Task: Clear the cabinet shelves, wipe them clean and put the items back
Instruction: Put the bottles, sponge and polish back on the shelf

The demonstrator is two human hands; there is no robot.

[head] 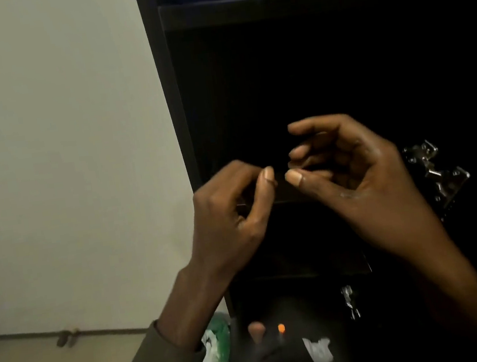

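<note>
The left hand [231, 208] and right hand [350, 173] hover with fingers curled, thumbs almost meeting; whether they pinch something I cannot tell. Behind them, the dark cabinet [174, 104] shelf [270, 5] above carries jars. In this darkness, small items could be knocked over.

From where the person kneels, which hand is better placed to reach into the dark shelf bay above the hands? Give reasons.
Probably the right hand: it sits higher and squarely before the bay of the cabinet. The left hand is lower, by the cabinet's left wall. Both look empty, fingers loosely curled.
</note>
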